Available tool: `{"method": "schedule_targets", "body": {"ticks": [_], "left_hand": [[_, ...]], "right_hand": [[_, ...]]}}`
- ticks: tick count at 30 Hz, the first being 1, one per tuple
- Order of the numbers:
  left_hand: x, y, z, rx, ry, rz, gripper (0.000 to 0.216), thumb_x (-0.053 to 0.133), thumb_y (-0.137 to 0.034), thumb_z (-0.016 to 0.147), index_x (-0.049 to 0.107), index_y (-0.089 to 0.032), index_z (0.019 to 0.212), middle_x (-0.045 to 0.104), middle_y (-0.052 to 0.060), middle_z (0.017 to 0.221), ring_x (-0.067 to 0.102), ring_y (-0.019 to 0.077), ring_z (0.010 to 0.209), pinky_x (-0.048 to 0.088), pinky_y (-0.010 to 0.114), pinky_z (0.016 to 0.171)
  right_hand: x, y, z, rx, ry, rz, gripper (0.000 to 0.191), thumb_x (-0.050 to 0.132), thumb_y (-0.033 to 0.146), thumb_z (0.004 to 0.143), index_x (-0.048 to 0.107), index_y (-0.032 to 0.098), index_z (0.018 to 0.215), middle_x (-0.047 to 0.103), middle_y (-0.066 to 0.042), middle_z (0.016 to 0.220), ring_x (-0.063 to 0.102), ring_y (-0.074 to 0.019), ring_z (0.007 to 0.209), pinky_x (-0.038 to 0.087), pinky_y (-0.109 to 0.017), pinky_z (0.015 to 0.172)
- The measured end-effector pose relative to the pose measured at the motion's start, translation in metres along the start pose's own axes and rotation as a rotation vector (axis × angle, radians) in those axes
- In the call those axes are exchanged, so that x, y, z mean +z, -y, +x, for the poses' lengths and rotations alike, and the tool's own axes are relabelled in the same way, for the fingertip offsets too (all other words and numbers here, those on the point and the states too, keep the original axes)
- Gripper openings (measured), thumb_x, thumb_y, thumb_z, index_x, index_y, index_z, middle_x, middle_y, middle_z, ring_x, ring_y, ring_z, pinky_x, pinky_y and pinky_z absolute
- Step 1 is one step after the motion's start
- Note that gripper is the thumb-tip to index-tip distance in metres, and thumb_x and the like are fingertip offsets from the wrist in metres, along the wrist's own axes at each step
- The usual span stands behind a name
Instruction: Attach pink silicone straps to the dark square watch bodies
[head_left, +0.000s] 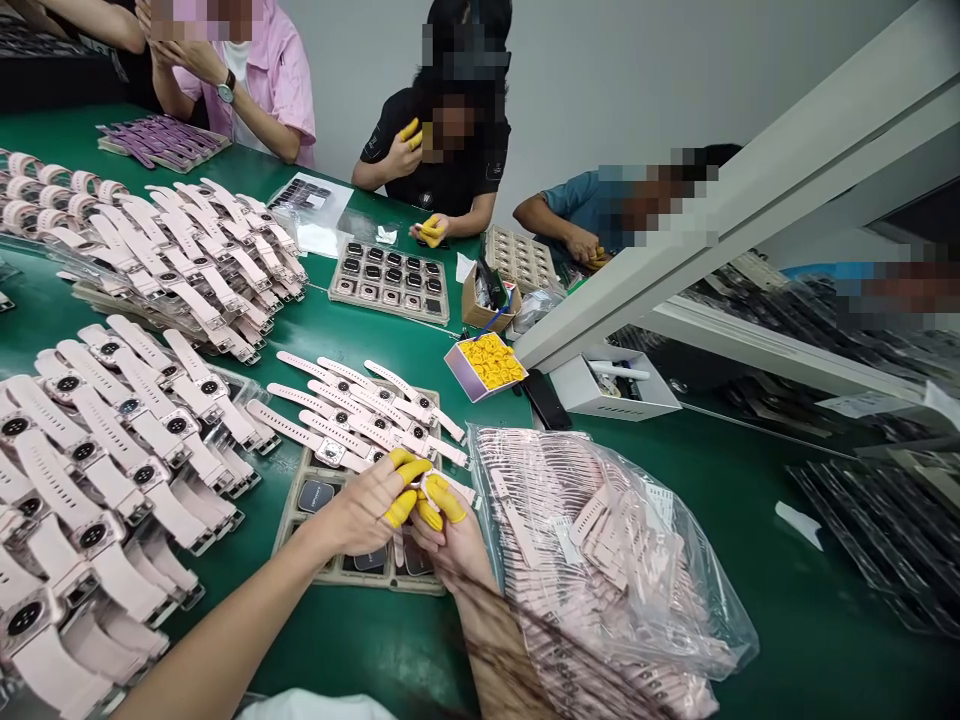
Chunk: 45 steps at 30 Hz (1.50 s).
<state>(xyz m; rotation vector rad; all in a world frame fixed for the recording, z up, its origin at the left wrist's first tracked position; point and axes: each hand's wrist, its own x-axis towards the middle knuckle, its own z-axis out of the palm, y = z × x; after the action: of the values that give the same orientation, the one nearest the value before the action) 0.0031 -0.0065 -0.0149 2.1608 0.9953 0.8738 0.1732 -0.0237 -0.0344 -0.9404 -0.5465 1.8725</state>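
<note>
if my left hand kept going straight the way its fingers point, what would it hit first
Probably the right hand: the left hand points rightward at it, fingertips already meeting around a small pink watch part.

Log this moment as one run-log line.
left hand: on watch body | right hand: same | tray beneath | strap bag right

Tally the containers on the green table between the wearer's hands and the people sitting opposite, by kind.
Tray of dark watch faces: 1
Box of yellow finger covers: 1
Brown cardboard box: 1
White box: 1
Clear bag of pink straps: 1
Total: 5
</note>
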Motion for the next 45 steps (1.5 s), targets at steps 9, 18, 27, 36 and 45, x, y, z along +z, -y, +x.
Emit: {"method": "schedule_targets", "body": {"ticks": [9,18,27,36,45], "left_hand": [[-0.001,0.003,-0.003,0.049,0.08,0.335,0.025,0.049,-0.016,0.094,0.06,-0.015,0.116,0.063,0.014,0.109,0.063,0.0284,0.104,0.059,0.042,0.088],[-0.013,-0.008,0.0,-0.002,0.064,-0.01,0.037,0.047,-0.021,0.099,0.052,-0.018,0.136,0.066,0.014,0.126,0.066,0.0234,0.11,0.057,0.035,0.094],[-0.051,-0.004,-0.009,-0.243,0.123,0.333,0.029,0.045,-0.01,0.094,0.063,-0.02,0.114,0.071,0.007,0.09,0.066,0.0245,0.082,0.051,0.032,0.075],[-0.071,-0.025,0.001,-0.274,0.279,0.568,0.04,0.042,-0.001,0.094,0.072,-0.022,0.11,0.073,0.007,0.101,0.066,0.0245,0.09,0.047,0.036,0.081],[-0.065,-0.035,0.009,-0.202,0.261,0.562,0.042,0.046,0.003,0.089,0.07,-0.023,0.113,0.072,0.005,0.101,0.064,0.0253,0.097,0.046,0.037,0.084]], "right_hand": [[-0.001,-0.006,0.0,0.022,-0.067,-0.183,0.049,0.081,0.059,0.08,0.049,0.022,0.077,0.036,0.012,0.052,0.018,-0.0035,0.042,0.017,-0.014,0.037],[-0.007,0.002,-0.005,-0.07,0.037,-0.285,0.039,0.073,0.055,0.091,0.054,0.022,0.082,0.038,0.011,0.051,0.021,-0.0063,0.041,0.022,-0.019,0.04],[-0.025,0.056,-0.019,-0.408,0.148,-1.134,0.026,0.058,0.04,0.103,0.07,0.023,0.087,0.063,-0.002,0.081,0.054,-0.02,0.073,0.04,-0.032,0.068],[-0.039,0.071,-0.026,-0.344,0.106,-1.291,0.019,0.053,0.038,0.101,0.063,0.023,0.095,0.064,-0.005,0.094,0.06,-0.0222,0.083,0.048,-0.034,0.073],[-0.04,0.074,-0.029,-0.314,0.106,-1.306,0.027,0.061,0.043,0.099,0.068,0.026,0.119,0.069,-0.005,0.104,0.065,-0.0238,0.092,0.053,-0.037,0.082]]}}
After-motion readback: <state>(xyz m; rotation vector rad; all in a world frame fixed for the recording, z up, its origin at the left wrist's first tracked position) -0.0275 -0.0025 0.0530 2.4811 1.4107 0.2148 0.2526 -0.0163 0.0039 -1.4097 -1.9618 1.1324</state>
